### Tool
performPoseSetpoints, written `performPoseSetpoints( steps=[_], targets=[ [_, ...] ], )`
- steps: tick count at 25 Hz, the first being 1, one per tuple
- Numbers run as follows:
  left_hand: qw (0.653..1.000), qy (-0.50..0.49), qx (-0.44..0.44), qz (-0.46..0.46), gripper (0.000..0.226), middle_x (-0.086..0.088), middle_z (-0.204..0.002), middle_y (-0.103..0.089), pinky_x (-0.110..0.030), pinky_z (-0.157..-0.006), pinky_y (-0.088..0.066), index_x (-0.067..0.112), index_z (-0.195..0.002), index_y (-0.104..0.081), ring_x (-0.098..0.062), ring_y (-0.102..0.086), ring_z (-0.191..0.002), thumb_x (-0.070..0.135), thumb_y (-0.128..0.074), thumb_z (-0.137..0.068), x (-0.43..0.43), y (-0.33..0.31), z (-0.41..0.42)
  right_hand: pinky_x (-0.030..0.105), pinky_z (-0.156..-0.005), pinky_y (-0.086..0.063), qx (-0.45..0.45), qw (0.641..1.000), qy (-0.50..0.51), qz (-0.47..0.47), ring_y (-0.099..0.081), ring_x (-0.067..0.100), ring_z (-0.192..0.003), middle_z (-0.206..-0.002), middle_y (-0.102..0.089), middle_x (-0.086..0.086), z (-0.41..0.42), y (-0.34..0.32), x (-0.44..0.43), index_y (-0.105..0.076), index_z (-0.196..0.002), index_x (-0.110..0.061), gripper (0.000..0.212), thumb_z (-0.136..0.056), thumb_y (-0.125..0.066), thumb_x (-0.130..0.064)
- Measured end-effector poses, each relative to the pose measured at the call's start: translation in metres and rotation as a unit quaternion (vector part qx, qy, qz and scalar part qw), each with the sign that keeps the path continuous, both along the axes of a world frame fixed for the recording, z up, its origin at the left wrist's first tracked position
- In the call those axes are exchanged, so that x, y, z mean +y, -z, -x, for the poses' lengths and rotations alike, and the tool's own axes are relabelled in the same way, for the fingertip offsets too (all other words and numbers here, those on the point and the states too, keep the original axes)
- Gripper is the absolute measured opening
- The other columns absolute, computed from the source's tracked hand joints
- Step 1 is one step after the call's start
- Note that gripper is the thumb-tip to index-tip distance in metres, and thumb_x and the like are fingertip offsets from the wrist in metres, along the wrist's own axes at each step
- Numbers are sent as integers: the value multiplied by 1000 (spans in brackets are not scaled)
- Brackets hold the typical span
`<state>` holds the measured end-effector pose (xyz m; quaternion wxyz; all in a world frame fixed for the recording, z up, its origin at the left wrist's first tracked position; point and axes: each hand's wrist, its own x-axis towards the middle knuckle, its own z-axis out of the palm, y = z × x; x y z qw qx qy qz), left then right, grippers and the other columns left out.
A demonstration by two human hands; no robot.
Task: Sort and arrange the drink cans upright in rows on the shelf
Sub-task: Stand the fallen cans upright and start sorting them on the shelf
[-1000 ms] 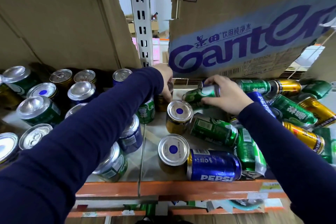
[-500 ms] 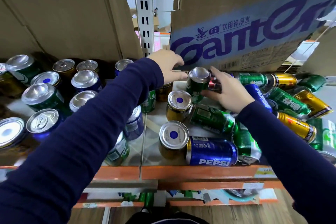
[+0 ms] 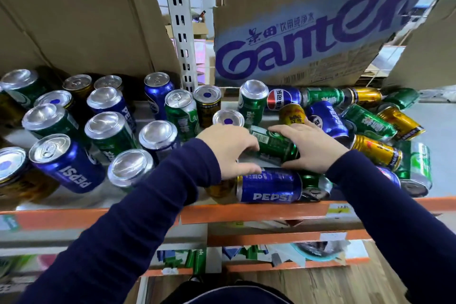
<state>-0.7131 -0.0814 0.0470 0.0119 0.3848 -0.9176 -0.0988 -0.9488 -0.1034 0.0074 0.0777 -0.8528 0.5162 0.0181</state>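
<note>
- Fingers of the right hand spread over a green can, thumb under its near side: the hand holds it.
- Left hand fingers curl against the same can's left end; whether they grip it I cannot tell. Its thumb rests on a Pepsi can.
- Green can lies on its side mid-shelf, touching the Pepsi can in front, which lies at the orange edge and reads "PEPSI".
- Upright cans stand to the left, green and blue; one reads "PEPSI" upside down.
- Heap of lying green, gold and blue cans fills the right.
- Carton overhead reads "Ganten".
</note>
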Motion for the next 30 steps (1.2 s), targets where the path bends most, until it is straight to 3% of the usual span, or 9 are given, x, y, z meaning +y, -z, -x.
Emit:
performPoseSetpoints(
  steps=[4,8,10,14,18,21,23,26,30],
  targets=[
    [990,-5,-143,3,76,1,-106,-61,-36,-82,-49,20,-117,-56,-21,-58,-97,76,-58,-66,14,9,9,21,-92,-33,-116,993,19,-2,-46,16,-117,-129,-54,2,-1,-10,4,-46,-134,-19,75,-68,-80,-31],
    [980,-21,-197,16,75,-2,-95,-63,-35,-77,-49,17,-101,-58,-24,-59,-88,77,-63,-57,19,10,18,18,-84,-42,-283,957,59,33,-56,11,-100,-112,-60,-3,-6,-41,0,-55,-118,-19,59,-65,-82,-19],
    [978,-32,-207,19,74,-3,-91,-63,-34,-74,-47,16,-97,-60,-24,-59,-84,77,-65,-55,19,9,21,13,-82,-42,-297,951,68,51,-56,9,-96,-108,-59,-5,-10,-49,-4,-53,-118,-17,61,-65,-83,-23],
    [979,-36,-202,23,68,-1,-86,-63,-32,-72,-43,17,-93,-60,-23,-59,-83,75,-66,-57,16,12,27,17,-82,-38,-228,972,57,16,-57,17,-105,-116,-61,2,-17,-34,-13,-51,-124,-14,68,-68,-82,-38],
    [992,-52,-111,41,59,5,-85,-59,-31,-77,-39,24,-89,-55,-19,-57,-84,70,-67,-53,18,14,19,15,-92,-32,-230,970,75,28,-51,19,-121,-133,-56,4,-18,-23,-14,-44,-138,-13,75,-76,-74,-42],
    [996,-81,46,9,64,8,-93,-55,-30,-79,-45,23,-98,-59,-14,-54,-87,62,-73,-49,22,7,12,29,-99,-42,-278,955,97,28,-56,17,-116,-126,-60,1,-5,-16,-4,-47,-137,-20,60,-84,-65,-43],
    [987,-88,137,5,66,9,-94,-51,-30,-77,-47,22,-98,-61,-11,-51,-85,59,-72,-46,24,1,13,33,-96,-49,-333,935,120,20,-58,14,-111,-119,-62,0,3,-12,7,-50,-134,-21,52,-86,-64,-37],
    [976,-90,196,21,68,6,-94,-49,-27,-76,-46,20,-100,-64,-10,-49,-84,60,-69,-46,25,-2,13,20,-84,-52,-366,921,129,32,-64,9,-94,-105,-65,-4,10,-14,24,-58,-124,-22,38,-87,-65,-26],
    [984,-102,145,7,71,5,-101,-48,-35,-81,-48,19,-110,-62,-13,-51,-90,59,-74,-53,26,3,16,1,-70,-40,-338,929,135,67,-58,-6,-80,-92,-63,-10,13,-16,40,-63,-116,-20,29,-87,-66,-20]
  ],
)
